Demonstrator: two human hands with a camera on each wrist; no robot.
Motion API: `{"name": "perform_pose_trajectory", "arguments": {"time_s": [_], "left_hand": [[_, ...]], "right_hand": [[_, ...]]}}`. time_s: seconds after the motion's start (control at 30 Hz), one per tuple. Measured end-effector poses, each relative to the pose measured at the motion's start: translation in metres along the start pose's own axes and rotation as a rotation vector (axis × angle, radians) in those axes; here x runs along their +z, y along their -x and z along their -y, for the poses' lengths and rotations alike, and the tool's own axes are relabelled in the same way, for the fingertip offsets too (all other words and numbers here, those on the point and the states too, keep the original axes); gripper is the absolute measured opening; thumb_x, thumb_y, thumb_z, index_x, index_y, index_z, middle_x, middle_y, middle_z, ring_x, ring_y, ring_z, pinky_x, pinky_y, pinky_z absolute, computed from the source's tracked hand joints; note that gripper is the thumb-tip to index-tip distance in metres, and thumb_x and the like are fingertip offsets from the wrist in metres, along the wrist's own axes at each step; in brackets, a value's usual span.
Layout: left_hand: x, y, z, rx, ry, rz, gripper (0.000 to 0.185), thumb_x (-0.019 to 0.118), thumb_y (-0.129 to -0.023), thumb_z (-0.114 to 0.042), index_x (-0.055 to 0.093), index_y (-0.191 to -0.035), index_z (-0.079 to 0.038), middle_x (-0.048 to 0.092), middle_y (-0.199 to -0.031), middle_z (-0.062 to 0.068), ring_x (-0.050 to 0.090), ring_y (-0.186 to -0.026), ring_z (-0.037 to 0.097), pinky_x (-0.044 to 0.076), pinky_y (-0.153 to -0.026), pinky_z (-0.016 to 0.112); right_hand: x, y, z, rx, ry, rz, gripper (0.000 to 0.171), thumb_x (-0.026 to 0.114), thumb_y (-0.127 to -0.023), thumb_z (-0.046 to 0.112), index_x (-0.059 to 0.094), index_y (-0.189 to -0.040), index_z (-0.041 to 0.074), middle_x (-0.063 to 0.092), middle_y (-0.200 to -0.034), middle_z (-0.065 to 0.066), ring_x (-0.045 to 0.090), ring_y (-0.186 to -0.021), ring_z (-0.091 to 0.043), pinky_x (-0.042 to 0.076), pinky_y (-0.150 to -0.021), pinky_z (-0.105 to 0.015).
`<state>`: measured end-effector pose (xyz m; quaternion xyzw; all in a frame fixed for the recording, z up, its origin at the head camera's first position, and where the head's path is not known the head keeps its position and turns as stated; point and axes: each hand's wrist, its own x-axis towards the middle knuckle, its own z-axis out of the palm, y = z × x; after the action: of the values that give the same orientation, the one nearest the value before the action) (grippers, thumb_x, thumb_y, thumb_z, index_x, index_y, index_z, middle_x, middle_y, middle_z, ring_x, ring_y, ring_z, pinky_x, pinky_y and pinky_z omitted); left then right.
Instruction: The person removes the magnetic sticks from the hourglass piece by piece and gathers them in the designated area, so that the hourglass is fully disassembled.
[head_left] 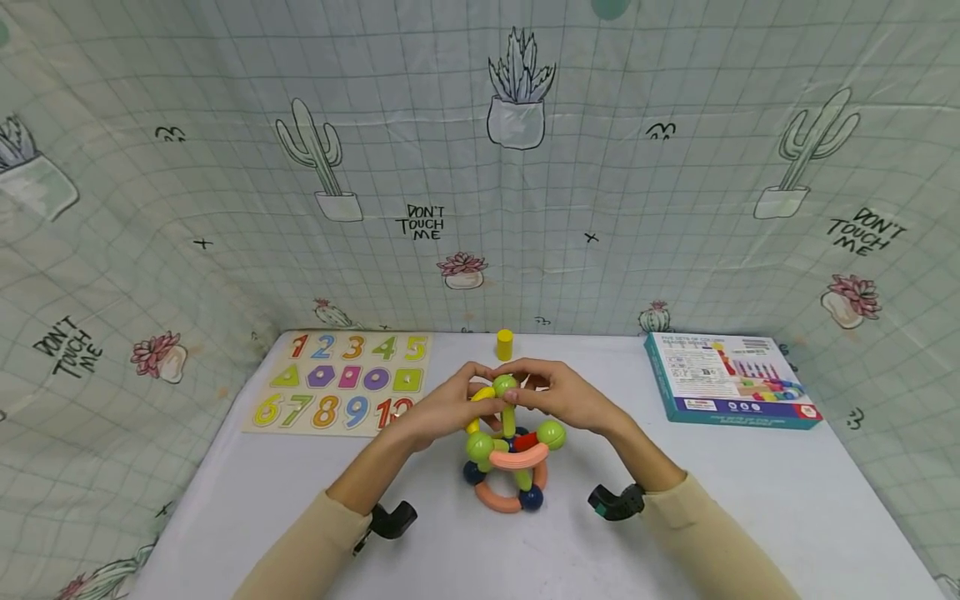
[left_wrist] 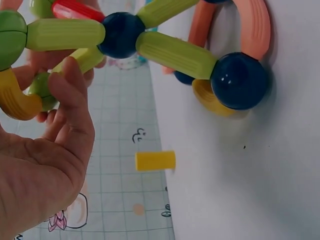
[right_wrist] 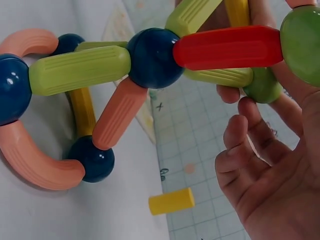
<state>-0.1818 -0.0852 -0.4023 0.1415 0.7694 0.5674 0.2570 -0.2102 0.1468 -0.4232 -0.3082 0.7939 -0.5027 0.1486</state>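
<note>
A toy frame of magnetic sticks and balls stands on the table between both hands. At its top is a green ball (head_left: 505,384) on a straight green stick (head_left: 509,421). My left hand (head_left: 442,408) pinches a yellow curved stick (left_wrist: 19,100) where it meets that ball. From the other side my right hand (head_left: 562,392) grips the ball with thumb and fingers. Lower down, a dark blue ball (right_wrist: 156,57) joins green sticks, a red stick (right_wrist: 227,47) and an orange stick (right_wrist: 120,112). Orange curved sticks (head_left: 498,499) and dark blue balls form the base. Fingers partly hide the top joint.
A yellow cylinder (head_left: 505,344) stands behind the frame near the table's back edge. A number and shape puzzle board (head_left: 300,400) lies at the back left. At the back right lies a teal-edged box (head_left: 731,379). A patterned cloth (head_left: 480,183) hangs behind.
</note>
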Motion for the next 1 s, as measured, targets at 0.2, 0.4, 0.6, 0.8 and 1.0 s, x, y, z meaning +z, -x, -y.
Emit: {"name": "perform_pose_trajectory", "arguments": {"time_s": [0.2,0.4,0.6,0.8,1.0], "left_hand": [[-0.0001,0.0069,0.0023,-0.03,0.012,0.007,0.047,0.059,-0.102,-0.026,0.038,-0.139,-0.006,0.071,-0.104,0.014,0.069,-0.089,0.019,0.049,-0.072,0.028],[0.0008,0.008,0.0029,-0.04,-0.022,-0.011,0.036,0.051,-0.105,-0.025,0.05,-0.135,-0.004,0.069,-0.115,0.017,0.07,-0.096,0.024,0.048,-0.079,0.03],[0.0015,0.0085,0.0029,-0.035,-0.042,-0.004,0.033,0.048,-0.106,-0.022,0.059,-0.13,-0.003,0.066,-0.122,0.016,0.067,-0.095,0.021,0.049,-0.083,0.032],[0.002,0.0087,0.003,-0.047,-0.056,-0.027,0.031,0.048,-0.105,-0.024,0.061,-0.128,-0.007,0.063,-0.115,0.014,0.057,-0.078,0.019,0.041,-0.059,0.027],[0.0006,0.0087,0.005,-0.073,-0.071,0.002,0.031,0.046,-0.106,-0.029,0.058,-0.13,-0.012,0.061,-0.124,0.016,0.044,-0.058,0.017,0.036,-0.047,0.025]], "right_hand": [[0.001,-0.0007,0.0006,0.003,0.027,-0.024,0.03,0.062,-0.101,0.03,0.065,-0.13,0.02,0.065,-0.113,0.0,0.06,-0.09,-0.03,0.049,-0.067,-0.034],[0.0002,-0.0011,0.0008,0.013,-0.009,-0.045,0.036,0.066,-0.099,0.03,0.063,-0.13,0.012,0.066,-0.115,-0.001,0.063,-0.092,-0.043,0.051,-0.064,-0.041],[0.0008,0.0001,0.0001,-0.002,-0.041,-0.023,0.04,0.071,-0.095,0.024,0.062,-0.133,0.017,0.064,-0.119,-0.003,0.064,-0.088,-0.039,0.054,-0.067,-0.043],[0.0027,0.0003,-0.0009,0.004,-0.054,-0.019,0.037,0.071,-0.096,0.024,0.063,-0.132,0.019,0.065,-0.117,-0.002,0.063,-0.089,-0.045,0.055,-0.07,-0.046],[0.004,0.0014,-0.0002,0.008,-0.077,-0.026,0.037,0.072,-0.095,0.023,0.063,-0.131,0.017,0.065,-0.116,-0.005,0.066,-0.09,-0.046,0.057,-0.071,-0.043]]}}
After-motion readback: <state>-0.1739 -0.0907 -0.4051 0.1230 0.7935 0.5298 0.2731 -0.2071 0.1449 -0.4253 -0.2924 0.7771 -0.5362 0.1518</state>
